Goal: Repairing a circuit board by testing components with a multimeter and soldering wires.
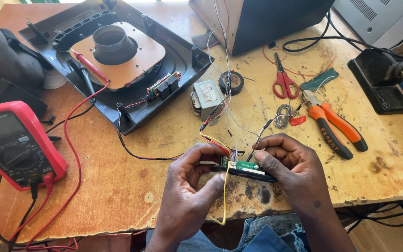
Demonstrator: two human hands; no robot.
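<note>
Both hands met low at six o'clock, the left hand [190, 179] curled with fingers pinched toward three, the right hand [291, 169] arched over, thumb pressing toward nine.

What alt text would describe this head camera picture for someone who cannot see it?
Two bare hands, left hand and right hand, hold a small green circuit board with coloured wires over a worn wooden table. A red meter, red scissors and orange pliers lie around.
</note>
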